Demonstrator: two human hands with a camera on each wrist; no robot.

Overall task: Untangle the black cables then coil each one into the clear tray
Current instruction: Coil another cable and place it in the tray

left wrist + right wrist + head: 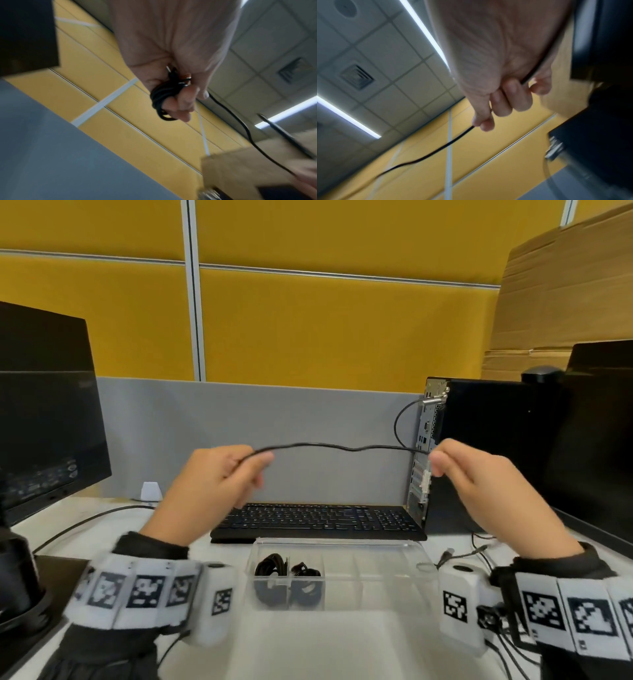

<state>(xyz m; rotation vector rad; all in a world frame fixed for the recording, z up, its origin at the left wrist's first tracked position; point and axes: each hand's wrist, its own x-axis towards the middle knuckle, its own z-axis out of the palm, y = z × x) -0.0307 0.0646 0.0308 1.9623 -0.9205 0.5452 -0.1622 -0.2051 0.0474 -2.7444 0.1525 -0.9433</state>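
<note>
Mid-frame, the left hand (219, 474) gripped the black cable (342, 446) wound around its fingers (181, 106). The right hand (479, 474) pinched the other end. Below sat the clear tray (394, 573).

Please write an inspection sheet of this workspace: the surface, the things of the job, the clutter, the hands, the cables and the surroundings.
Surface: white desk, bare in front of the tray.
Job's things: clear tray on the desk, two black coiled cables in its left part; one black cable held in the air.
Clutter: loose cable ends on the desk right of the tray; small white object.
Hands: left hand grips several loops of the cable; right hand pinches its free length.
Cables: held cable spans both hands, slightly slack.
Surroundings: keyboard, monitor, computer case, yellow partition, cardboard.
</note>
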